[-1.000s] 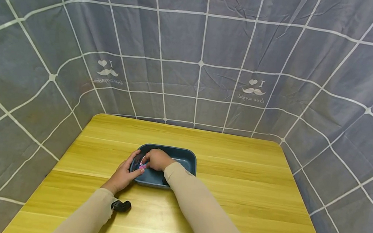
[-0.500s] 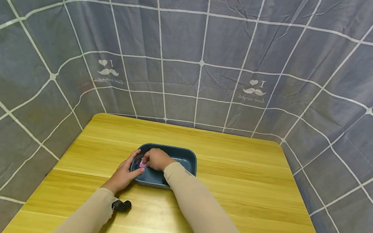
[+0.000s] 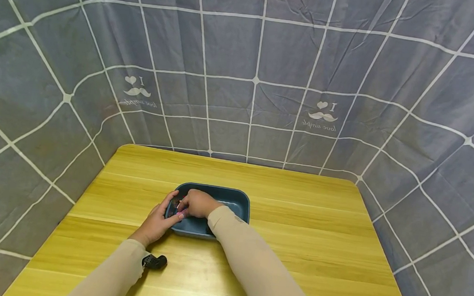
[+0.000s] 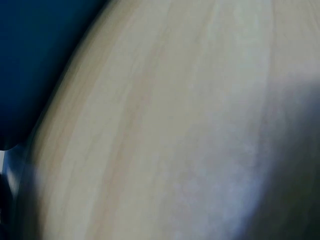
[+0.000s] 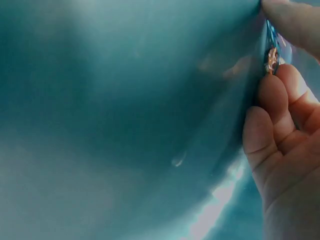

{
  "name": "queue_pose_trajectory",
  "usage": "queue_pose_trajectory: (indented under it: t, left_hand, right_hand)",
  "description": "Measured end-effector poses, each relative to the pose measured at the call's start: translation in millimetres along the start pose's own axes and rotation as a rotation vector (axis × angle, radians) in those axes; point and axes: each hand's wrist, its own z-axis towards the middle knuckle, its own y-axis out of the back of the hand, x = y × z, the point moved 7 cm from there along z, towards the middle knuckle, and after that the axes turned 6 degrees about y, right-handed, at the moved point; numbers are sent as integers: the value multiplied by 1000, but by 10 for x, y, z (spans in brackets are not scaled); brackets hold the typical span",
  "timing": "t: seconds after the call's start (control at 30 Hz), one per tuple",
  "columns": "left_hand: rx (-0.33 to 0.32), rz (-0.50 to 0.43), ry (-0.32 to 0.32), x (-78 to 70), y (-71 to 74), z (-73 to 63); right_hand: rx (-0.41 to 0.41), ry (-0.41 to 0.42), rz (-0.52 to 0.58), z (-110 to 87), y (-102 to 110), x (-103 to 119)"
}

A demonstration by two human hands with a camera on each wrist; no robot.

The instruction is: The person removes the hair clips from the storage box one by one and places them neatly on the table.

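Note:
A dark blue rectangular tray (image 3: 234, 199) sits on the table. My left hand (image 3: 156, 223) grips its left end, with the index finger at the rear corner and the thumb reaching over the rim. Inside the tray, near that end, my right hand (image 3: 199, 203) pinches a small shiny pink piece (image 3: 182, 213). The right wrist view shows the thin glossy piece (image 5: 272, 59), with blue and orange glints, between the thumb and curled fingers (image 5: 272, 92). Its kind is hidden by the hand. Only the tray's side (image 4: 40, 55) and the tabletop appear in the left wrist view.
The yellow wood-grain table (image 3: 296, 247) extends around the tray on all sides. A grey curtain with white grid lines (image 3: 228, 48) hangs behind and at both sides. A black wrist device (image 3: 154, 261) sticks out from the left sleeve.
My right fingers have shifted slightly over the pink piece, so less of it shows now. The left hand and the tray stay in place.

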Motion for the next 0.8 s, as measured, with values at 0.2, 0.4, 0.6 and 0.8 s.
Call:
queue_pose_trajectory:
  t: [0.2, 0.4, 0.6, 0.8]
  left_hand:
    - [-13, 13, -11, -6, -2, 3]
    - [-13, 7, -10, 10, -6, 3]
    - [-11, 11, -6, 9, -2, -3]
    - [-13, 20, 2, 2, -2, -6]
  right_hand:
    - [-19, 1, -78, -7, 28, 33]
    - [-52, -7, -5, 10, 13, -24]
    - [-71, -28, 77, 4, 26, -75]
    - [-90, -86, 144, -68, 74, -127]
